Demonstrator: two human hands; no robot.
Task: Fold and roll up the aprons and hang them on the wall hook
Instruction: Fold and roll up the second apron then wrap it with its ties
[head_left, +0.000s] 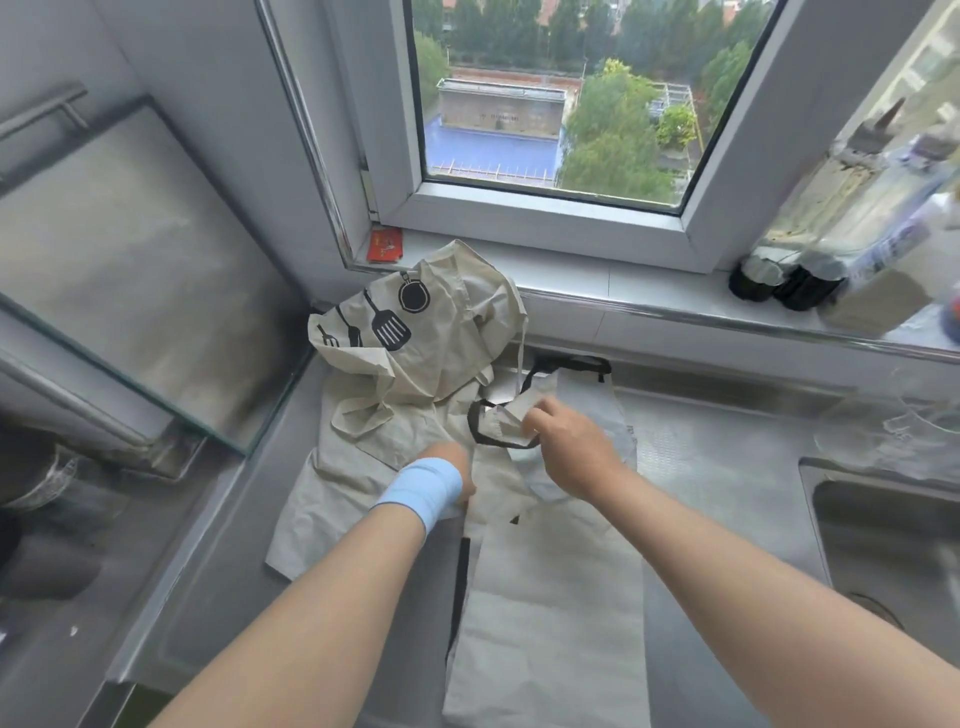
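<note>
Two cream aprons lie on the steel counter (727, 467). One apron (431, 338), printed with black kitchen utensils, sits crumpled against the window sill. A plainer apron (550, 597) with black trim lies spread lengthwise toward me. My right hand (566, 447) pinches the top bib part of this apron by its black neck strap (483, 436). My left hand (447, 473), with a light blue band around the wrist, is on the apron's left edge near the middle; its fingers are hidden behind the wrist.
A sink (893, 545) sits at the right. Dark bottles (789, 280) stand on the window sill, and a small red packet (385, 245) lies in its left corner. A glass-edged hob (130, 291) fills the left. Clear plastic items (893, 431) lie at the right.
</note>
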